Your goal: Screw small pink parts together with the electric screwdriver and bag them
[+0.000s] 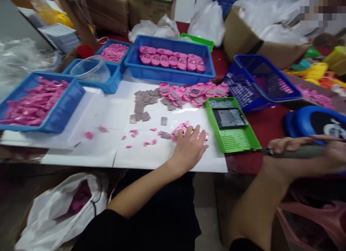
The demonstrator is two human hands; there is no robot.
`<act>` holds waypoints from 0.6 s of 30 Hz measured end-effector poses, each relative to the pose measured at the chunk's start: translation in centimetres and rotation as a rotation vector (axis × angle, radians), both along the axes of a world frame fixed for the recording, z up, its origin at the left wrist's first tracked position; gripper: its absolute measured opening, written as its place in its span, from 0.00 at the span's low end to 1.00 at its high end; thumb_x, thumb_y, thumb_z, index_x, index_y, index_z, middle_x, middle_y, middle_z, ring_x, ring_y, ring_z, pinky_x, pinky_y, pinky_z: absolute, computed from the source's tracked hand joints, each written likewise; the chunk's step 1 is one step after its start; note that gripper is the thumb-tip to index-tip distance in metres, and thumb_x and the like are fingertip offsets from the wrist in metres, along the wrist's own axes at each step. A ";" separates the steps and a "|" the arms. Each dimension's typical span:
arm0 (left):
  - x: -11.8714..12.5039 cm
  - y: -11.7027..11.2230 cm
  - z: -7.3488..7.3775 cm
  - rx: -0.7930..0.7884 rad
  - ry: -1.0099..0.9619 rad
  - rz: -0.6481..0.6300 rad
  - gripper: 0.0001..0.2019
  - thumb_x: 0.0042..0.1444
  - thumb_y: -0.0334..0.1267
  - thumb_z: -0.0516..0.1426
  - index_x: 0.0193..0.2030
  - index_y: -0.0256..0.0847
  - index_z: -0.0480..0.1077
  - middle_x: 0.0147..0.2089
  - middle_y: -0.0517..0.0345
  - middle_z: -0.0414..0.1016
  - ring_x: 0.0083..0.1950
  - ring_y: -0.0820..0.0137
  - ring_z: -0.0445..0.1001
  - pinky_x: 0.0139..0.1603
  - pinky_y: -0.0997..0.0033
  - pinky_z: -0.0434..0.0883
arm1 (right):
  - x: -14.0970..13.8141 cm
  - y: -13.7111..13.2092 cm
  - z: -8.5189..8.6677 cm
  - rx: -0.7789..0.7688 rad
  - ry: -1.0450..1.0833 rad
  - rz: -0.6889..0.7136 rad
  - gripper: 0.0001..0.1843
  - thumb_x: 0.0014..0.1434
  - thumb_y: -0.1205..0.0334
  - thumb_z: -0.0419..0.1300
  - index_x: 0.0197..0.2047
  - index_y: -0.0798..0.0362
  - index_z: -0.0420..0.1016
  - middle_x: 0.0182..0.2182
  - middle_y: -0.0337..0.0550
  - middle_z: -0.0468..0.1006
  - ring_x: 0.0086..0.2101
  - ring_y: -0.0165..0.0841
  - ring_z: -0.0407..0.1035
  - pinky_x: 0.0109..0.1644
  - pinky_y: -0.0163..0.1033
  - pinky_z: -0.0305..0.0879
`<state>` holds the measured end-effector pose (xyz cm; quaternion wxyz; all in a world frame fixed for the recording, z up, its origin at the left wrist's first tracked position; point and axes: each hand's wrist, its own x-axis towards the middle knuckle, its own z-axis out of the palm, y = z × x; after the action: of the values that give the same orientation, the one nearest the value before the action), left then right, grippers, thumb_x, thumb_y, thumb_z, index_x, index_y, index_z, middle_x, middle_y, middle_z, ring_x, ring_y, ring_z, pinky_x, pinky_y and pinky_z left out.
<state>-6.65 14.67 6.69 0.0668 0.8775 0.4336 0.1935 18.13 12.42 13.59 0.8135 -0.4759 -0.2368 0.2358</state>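
My left hand [190, 148] is over a pink plastic part [180, 128] on the white table sheet, its fingers curled down on it. A small grey square plate [165, 135] lies against that part. Out to the right, my right hand [300, 150] grips a grey-handled screwdriver [294, 151]. Its dark tip points left, at the near right corner of a green tray [226, 147]. Rows of small metal screws [231, 117] lie in the tray. Small pink pieces [133, 133] are scattered left of my left hand.
Behind my hands are grey square plates [139, 105] and a pile of pink parts [194, 92]. A blue bin [170, 76] holds rows of pink assemblies. Another blue bin [61, 116] stands left, a blue basket [243, 96] right. A white bag [62, 215] sits below the table edge.
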 end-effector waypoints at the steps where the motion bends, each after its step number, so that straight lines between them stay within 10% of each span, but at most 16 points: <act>1: 0.8 0.6 0.0 -0.038 0.023 -0.017 0.19 0.78 0.43 0.62 0.70 0.38 0.75 0.72 0.39 0.79 0.67 0.46 0.75 0.62 0.44 0.72 | 0.3 0.3 -0.2 0.047 -0.078 -0.136 0.35 0.75 0.55 0.28 0.33 0.47 0.74 0.15 0.32 0.57 0.11 0.27 0.56 0.16 0.31 0.57; 5: 1.4 0.1 -0.7 -0.091 0.011 -0.104 0.09 0.81 0.35 0.57 0.61 0.40 0.77 0.55 0.48 0.86 0.57 0.54 0.79 0.55 0.51 0.67 | 0.5 2.1 -1.3 0.050 -0.213 -0.231 0.11 0.51 0.50 0.60 0.30 0.48 0.68 0.13 0.28 0.59 0.11 0.26 0.52 0.14 0.31 0.53; 18: 2.9 -3.9 -2.8 -0.032 -0.376 -0.243 0.05 0.78 0.33 0.62 0.56 0.39 0.76 0.48 0.55 0.85 0.49 0.61 0.78 0.50 0.58 0.66 | 1.7 3.5 -3.7 0.045 -0.235 -0.147 0.18 0.51 0.42 0.64 0.33 0.46 0.68 0.13 0.23 0.57 0.10 0.27 0.49 0.14 0.33 0.52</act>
<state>-3.75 10.77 3.87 0.1834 0.8707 0.3075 0.3371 19.81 15.91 9.92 0.8056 -0.4980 -0.3003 0.1130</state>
